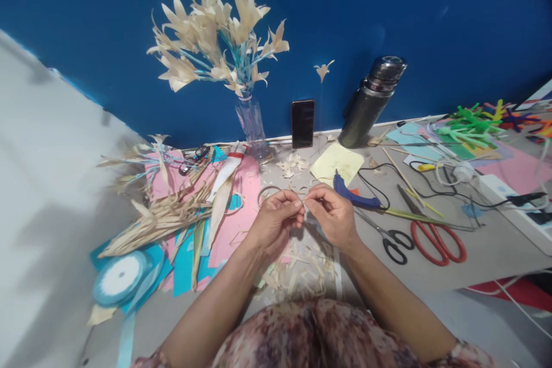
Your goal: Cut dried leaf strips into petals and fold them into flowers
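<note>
My left hand and my right hand meet over the middle of the table, fingertips almost touching. Both are closed in a pinch on a thin pale strip, mostly covered by the fingers; it resembles the dried husk lying about. Below them lie many husk scraps. Just beyond my right hand rests a blue glue gun, close to a yellow paper square. Black-handled scissors and red-handled scissors lie to the right.
Husk flowers stand in a clear bottle by the blue wall. A phone leans there, near a dark flask. Dried husks and a blue ribbon roll lie left. A power strip and cables are at right.
</note>
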Available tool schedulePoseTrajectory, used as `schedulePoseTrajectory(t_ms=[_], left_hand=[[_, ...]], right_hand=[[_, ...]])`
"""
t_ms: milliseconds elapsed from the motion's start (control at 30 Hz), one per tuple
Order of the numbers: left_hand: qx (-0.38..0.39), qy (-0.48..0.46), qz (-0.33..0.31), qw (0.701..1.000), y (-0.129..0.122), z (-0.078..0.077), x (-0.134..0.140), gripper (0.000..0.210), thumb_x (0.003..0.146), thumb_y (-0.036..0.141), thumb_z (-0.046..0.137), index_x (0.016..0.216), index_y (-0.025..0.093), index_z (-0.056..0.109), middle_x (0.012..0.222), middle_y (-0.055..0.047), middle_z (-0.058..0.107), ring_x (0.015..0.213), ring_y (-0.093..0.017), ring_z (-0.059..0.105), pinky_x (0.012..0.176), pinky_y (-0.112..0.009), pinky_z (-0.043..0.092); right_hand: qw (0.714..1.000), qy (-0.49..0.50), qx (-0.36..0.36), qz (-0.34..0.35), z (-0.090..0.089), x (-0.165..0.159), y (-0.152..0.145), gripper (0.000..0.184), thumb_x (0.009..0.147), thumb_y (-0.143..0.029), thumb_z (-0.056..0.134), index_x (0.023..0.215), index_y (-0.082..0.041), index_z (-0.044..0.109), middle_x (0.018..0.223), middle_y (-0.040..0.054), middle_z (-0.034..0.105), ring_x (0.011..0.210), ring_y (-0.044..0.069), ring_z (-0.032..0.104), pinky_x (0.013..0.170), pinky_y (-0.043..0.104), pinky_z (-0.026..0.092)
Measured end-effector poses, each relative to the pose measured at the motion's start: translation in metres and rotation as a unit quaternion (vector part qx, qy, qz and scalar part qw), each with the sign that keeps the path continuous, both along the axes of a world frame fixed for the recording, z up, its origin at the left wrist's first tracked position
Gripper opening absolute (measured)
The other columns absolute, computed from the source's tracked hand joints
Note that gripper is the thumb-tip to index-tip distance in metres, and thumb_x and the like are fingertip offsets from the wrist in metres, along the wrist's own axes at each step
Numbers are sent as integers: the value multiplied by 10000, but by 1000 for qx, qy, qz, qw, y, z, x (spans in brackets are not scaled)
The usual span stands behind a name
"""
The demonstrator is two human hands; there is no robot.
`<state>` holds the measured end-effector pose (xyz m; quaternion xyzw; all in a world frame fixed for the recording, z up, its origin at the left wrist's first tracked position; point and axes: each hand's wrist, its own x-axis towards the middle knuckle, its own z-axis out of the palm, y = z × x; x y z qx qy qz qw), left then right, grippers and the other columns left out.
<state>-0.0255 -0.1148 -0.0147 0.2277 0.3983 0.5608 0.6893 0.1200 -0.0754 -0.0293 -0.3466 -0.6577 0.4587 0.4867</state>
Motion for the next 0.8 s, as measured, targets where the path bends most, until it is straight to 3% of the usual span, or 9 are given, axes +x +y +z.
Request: schedulePoseTrajectory(t_ms=[167, 267, 400, 567, 667, 800], left_hand=[[-3, 49, -19, 999, 0, -2, -2, 238, 695, 286, 831, 739, 121, 665, 605, 5, 617, 481, -77, 539, 495, -200, 428], [28, 109, 18, 994, 0, 1, -2, 223, 702, 288, 816, 712, 131, 657, 591, 8, 606, 515, -85, 540, 529, -204, 426], [75, 195, 66, 976, -1, 6, -1, 165, 745, 267, 758, 703, 145, 656, 586, 19, 590, 539, -93, 515, 558, -219, 410], [127, 302, 102, 939, -4, 6, 3, 103, 790, 229, 694, 716, 161, 671, 636, 13, 609, 590, -116, 521, 591, -242, 419], [169, 385, 126, 899, -5, 5, 3, 77, 817, 175, 658, 749, 176, 694, 695, -4, 657, 655, -135, 567, 641, -254, 443], [270, 512, 134, 804, -3, 0, -5, 131, 862, 142, 630, 787, 195, 723, 763, -31, 702, 746, -159, 623, 717, -282, 471]], right_hand=[[1000, -15, 16, -9, 1, 2, 2, 102, 894, -274, 607, 845, -210, 667, 870, 42, 647, 802, 187, 615, 673, 284, 483], [1000, 8, -25, -11, -2, 2, 4, 131, 909, -304, 602, 905, -213, 696, 880, 39, 670, 815, 192, 621, 699, 292, 480], [995, 37, -87, -7, -6, 2, 6, 145, 896, -334, 634, 922, -214, 711, 811, 17, 665, 705, 167, 585, 624, 271, 447], [999, 25, -42, 12, -3, 3, 5, 107, 885, -291, 644, 888, -200, 701, 830, 28, 660, 769, 179, 597, 651, 274, 446], [1000, -6, 11, -2, 1, 4, 5, 96, 890, -256, 634, 838, -192, 683, 825, 36, 650, 778, 181, 599, 654, 279, 442], [996, -65, 65, -11, 5, 4, 4, 128, 892, -224, 611, 777, -188, 654, 783, 31, 631, 713, 166, 571, 617, 278, 418]])
